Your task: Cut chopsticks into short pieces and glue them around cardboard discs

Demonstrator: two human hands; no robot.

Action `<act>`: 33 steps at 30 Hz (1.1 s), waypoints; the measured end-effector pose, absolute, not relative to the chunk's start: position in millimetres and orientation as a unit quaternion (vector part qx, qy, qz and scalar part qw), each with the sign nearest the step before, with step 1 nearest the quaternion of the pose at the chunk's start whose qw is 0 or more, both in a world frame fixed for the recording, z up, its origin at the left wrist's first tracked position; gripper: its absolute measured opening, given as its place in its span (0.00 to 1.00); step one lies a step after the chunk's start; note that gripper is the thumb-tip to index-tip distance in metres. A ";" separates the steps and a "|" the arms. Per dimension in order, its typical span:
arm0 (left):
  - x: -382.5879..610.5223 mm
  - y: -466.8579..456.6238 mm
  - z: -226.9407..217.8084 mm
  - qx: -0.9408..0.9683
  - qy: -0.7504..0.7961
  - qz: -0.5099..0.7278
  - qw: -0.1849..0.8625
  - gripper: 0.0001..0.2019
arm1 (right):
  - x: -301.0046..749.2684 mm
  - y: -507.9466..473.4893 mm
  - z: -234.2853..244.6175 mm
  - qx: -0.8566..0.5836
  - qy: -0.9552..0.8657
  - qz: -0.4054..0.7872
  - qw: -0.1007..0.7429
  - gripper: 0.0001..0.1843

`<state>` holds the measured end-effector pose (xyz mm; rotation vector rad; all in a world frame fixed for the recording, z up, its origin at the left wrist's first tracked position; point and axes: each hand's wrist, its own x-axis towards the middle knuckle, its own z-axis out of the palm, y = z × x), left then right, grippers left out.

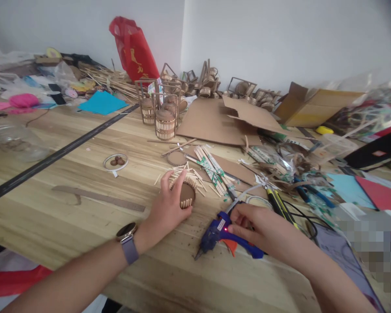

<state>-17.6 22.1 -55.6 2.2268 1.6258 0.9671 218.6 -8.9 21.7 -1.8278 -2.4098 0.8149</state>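
My left hand (166,202) curves around a small round basket (187,201), thumb at its near side and fingers at its far rim. Short wooden sticks line the basket's wall, and its floor is brown. My right hand (249,224) has its fingers curled at a blue glue gun (215,232), thumb against the body near a lit red light. The gun's nozzle points toward the table at lower left, and its orange trigger (230,247) shows below. Loose short sticks (198,178) lie just behind the basket, beside paper-banded stick bundles (211,167).
Finished little baskets with tall handles (165,124) stand behind. Cardboard sheets (211,119) and an open box (316,104) lie farther back. Left are a white ring (116,162) around brown balls and a brown strip (99,198). Cutters with yellow-black handles (278,204) and cables lie right.
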 end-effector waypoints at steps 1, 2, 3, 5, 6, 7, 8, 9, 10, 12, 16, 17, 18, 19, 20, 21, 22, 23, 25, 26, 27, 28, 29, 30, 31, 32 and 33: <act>-17.6 22.2 -55.9 0.758 0.552 0.331 0.108 0.47 | 222.2 -11.1 20.6 -0.582 -0.768 0.266 -0.016 0.05; -17.7 22.3 -56.1 0.758 0.551 0.333 0.105 0.47 | 224.9 -12.9 19.1 -0.579 -0.768 0.273 -0.036 0.05; -17.8 22.3 -56.4 0.758 0.551 0.334 0.103 0.47 | 226.8 -14.4 17.4 -0.576 -0.767 0.279 -0.051 0.06; -18.0 22.3 -56.9 0.759 0.550 0.335 0.100 0.46 | 229.0 -16.3 13.9 -0.575 -0.764 0.285 -0.067 0.08; -18.1 22.3 -57.1 0.759 0.549 0.335 0.100 0.46 | 229.5 -16.9 12.4 -0.574 -0.765 0.285 -0.068 0.09; -18.2 22.3 -57.3 0.760 0.547 0.336 0.099 0.46 | 229.8 -17.1 11.3 -0.571 -0.767 0.285 -0.066 0.09; -18.3 22.3 -57.5 0.761 0.545 0.338 0.097 0.46 | 230.1 -17.2 10.6 -0.565 -0.771 0.286 -0.062 0.08; -18.3 22.4 -57.6 0.762 0.543 0.340 0.096 0.46 | 230.3 -17.1 10.3 -0.558 -0.775 0.291 -0.059 0.07; -18.4 22.4 -57.7 0.763 0.541 0.342 0.094 0.47 | 230.5 -16.9 10.3 -0.550 -0.779 0.296 -0.056 0.06; -18.3 22.5 -57.8 0.763 0.539 0.343 0.094 0.47 | 231.0 -16.4 10.5 -0.538 -0.786 0.301 -0.049 0.04; -17.7 22.4 -57.8 0.761 0.541 0.344 0.099 0.47 | 233.1 -17.1 9.7 -0.529 -0.796 0.293 -0.033 0.03; -17.6 22.3 -57.7 0.761 0.540 0.346 0.099 0.47 | 233.9 -17.6 9.3 -0.526 -0.797 0.296 -0.026 0.04; -17.7 22.3 -57.6 0.760 0.540 0.348 0.098 0.47 | 234.7 -18.1 9.2 -0.522 -0.797 0.302 -0.016 0.06; -18.1 22.3 -57.4 0.761 0.539 0.348 0.096 0.47 | 235.4 -18.5 9.2 -0.517 -0.799 0.309 -0.003 0.07; -18.7 22.4 -57.2 0.762 0.539 0.348 0.094 0.47 | 235.9 -18.7 9.7 -0.509 -0.800 0.317 0.010 0.08; -19.6 22.5 -57.0 0.762 0.539 0.347 0.092 0.47 | 236.1 -18.7 10.5 -0.501 -0.803 0.322 0.026 0.09; -20.8 22.7 -56.9 0.761 0.540 0.346 0.093 0.48 | 236.1 -18.5 11.5 -0.494 -0.805 0.324 0.040 0.09; -22.1 22.8 -56.9 0.760 0.542 0.346 0.096 0.48 | 235.8 -18.2 12.6 -0.490 -0.807 0.326 0.053 0.09; -24.7 22.8 -57.1 0.759 0.542 0.345 0.104 0.48 | 235.0 -17.1 14.3 -0.496 -0.800 0.328 0.081 0.08; -25.8 22.8 -57.3 0.760 0.540 0.345 0.107 0.47 | 234.8 -16.5 14.5 -0.505 -0.792 0.328 0.100 0.07; -26.5 22.6 -57.4 0.763 0.536 0.345 0.109 0.47 | 234.9 -15.9 14.1 -0.516 -0.781 0.330 0.121 0.07; -27.0 22.5 -57.5 0.765 0.533 0.344 0.111 0.48 | 235.1 -15.5 13.1 -0.527 -0.768 0.335 0.144 0.07; -27.2 22.3 -57.6 0.767 0.531 0.343 0.111 0.48 | 235.5 -15.1 11.6 -0.538 -0.752 0.344 0.167 0.07; -27.2 22.2 -57.7 0.767 0.531 0.342 0.111 0.48 | 235.9 -15.0 9.7 -0.548 -0.732 0.359 0.184 0.07; -27.0 22.1 -57.7 0.767 0.532 0.341 0.111 0.49 | 235.9 -14.9 7.6 -0.557 -0.712 0.382 0.191 0.07; -26.9 22.0 -57.7 0.767 0.533 0.340 0.110 0.49 | 235.4 -14.9 5.3 -0.565 -0.693 0.405 0.191 0.08; -26.7 21.9 -57.7 0.766 0.534 0.339 0.110 0.49 | 234.2 -14.9 3.1 -0.572 -0.677 0.422 0.191 0.09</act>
